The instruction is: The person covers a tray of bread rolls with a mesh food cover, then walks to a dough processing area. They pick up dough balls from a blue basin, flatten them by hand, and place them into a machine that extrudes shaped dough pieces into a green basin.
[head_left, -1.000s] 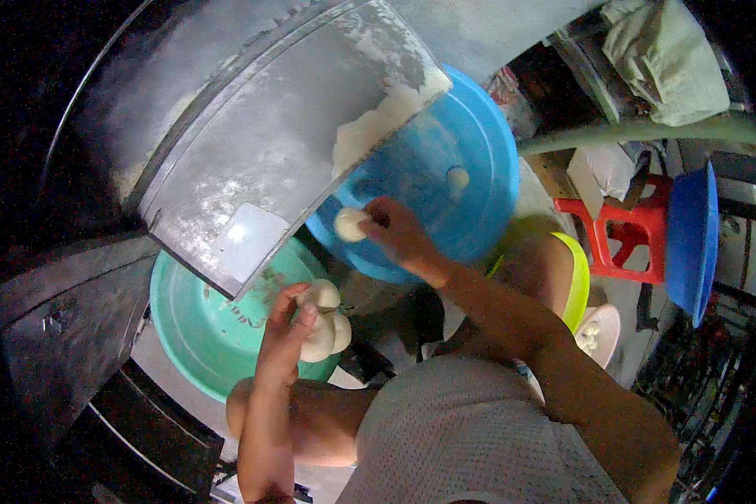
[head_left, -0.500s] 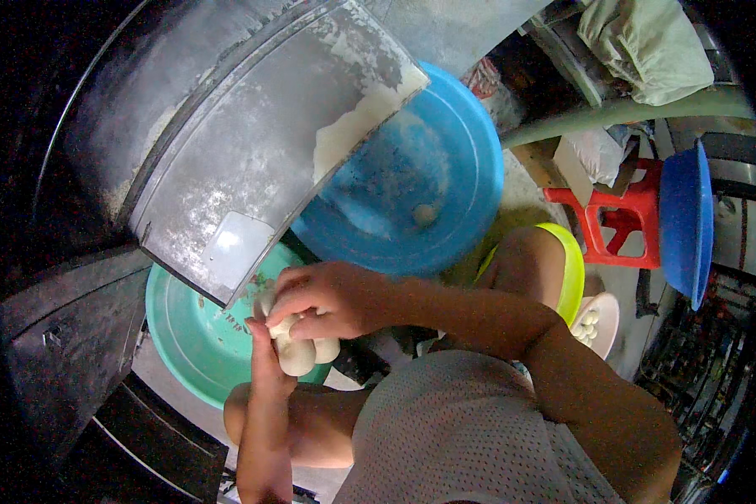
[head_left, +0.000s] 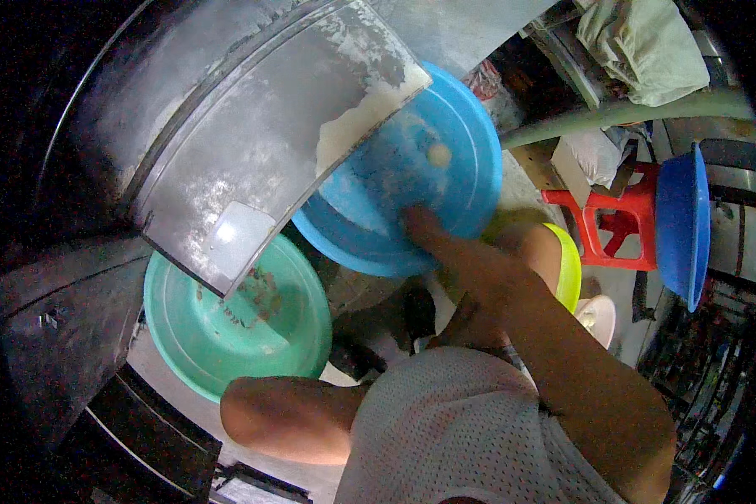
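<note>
My right hand (head_left: 424,228) reaches down into the large blue basin (head_left: 489,181), over its near side. The hand is dark and blurred, so its fingers and anything in them cannot be made out. One pale round ball, apparently dough, (head_left: 438,154) lies in the basin beyond the hand, and white powder dusts the bottom around it. Nothing of my left hand shows.
A grey metal panel (head_left: 252,160) with powder on it overhangs the blue basin and the green basin (head_left: 321,336). On the right are a yellow-green rim (head_left: 573,269), a pale pink bowl (head_left: 606,323) with white pieces, a red stool (head_left: 592,227) and an upright blue basin (head_left: 685,227).
Both hands were together over the green basin, holding several white dough balls. My right hand has moved to the blue basin; my left hand and those balls have left view.
</note>
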Demonstrator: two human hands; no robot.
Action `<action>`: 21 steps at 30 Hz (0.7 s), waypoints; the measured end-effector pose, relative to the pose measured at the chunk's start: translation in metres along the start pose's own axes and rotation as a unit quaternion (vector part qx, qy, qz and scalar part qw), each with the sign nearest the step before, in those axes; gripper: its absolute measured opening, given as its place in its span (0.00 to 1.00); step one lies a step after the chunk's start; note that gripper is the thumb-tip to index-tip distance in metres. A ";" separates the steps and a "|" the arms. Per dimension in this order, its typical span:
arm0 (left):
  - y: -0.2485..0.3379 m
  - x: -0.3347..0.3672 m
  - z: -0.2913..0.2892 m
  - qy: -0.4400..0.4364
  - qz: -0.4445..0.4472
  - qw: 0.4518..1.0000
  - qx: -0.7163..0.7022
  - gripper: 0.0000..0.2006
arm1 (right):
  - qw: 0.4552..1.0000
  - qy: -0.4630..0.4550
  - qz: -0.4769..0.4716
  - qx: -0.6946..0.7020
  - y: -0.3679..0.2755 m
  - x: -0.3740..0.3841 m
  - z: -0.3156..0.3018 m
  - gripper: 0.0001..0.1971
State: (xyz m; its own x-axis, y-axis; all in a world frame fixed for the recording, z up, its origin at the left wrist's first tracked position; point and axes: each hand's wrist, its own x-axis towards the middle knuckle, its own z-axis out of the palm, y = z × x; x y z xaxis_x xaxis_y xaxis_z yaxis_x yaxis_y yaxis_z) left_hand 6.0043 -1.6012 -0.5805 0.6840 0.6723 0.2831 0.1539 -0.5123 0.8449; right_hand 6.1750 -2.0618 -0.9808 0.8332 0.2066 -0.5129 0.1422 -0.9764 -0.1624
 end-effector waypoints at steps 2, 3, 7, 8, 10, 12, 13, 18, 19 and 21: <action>-0.006 0.005 0.021 -0.102 -0.010 0.995 0.018 0.20 | 0.991 -0.014 -0.107 0.076 -0.002 0.000 -0.002 0.25; -0.009 0.005 0.035 -0.150 -0.026 0.988 0.022 0.20 | 0.987 0.006 -0.113 0.117 -0.011 -0.003 -0.005 0.25; -0.023 -0.012 0.078 -0.259 -0.110 0.959 -0.021 0.19 | 0.974 0.010 -0.119 0.192 -0.051 -0.004 -0.049 0.25; -0.027 -0.015 0.085 -0.270 -0.127 0.954 -0.040 0.19 | 0.976 -0.009 -0.112 0.187 -0.051 -0.001 -0.055 0.25; -0.028 -0.023 0.086 -0.272 -0.156 0.946 -0.079 0.19 | 0.986 -0.040 -0.104 0.124 -0.053 0.004 -0.060 0.25; -0.030 -0.028 0.083 -0.268 -0.185 0.939 -0.113 0.18 | 0.983 -0.046 -0.088 0.152 -0.040 0.010 -0.045 0.25; -0.031 -0.028 0.085 -0.270 -0.193 0.935 -0.126 0.18 | 0.973 -0.035 -0.078 0.214 -0.027 0.011 -0.032 0.25; -0.036 -0.038 0.083 -0.250 -0.230 0.926 -0.167 0.18 | 0.993 -0.014 0.005 0.119 -0.056 -0.011 -0.082 0.28; -0.035 -0.038 0.083 -0.247 -0.233 0.925 -0.173 0.18 | 0.993 -0.020 0.032 0.111 -0.059 -0.011 -0.093 0.28; -0.034 -0.037 0.080 -0.239 -0.239 0.924 -0.181 0.17 | 0.995 -0.017 0.068 0.069 -0.053 -0.004 -0.090 0.30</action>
State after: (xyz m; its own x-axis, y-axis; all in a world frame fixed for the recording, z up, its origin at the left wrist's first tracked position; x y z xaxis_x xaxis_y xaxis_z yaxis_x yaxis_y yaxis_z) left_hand 6.0310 -1.6515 -0.6557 0.8501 0.4179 -0.3203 0.3297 0.0520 0.9427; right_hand 6.2123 -2.0161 -0.8939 0.8211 0.0767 -0.5657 -0.0480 -0.9781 -0.2024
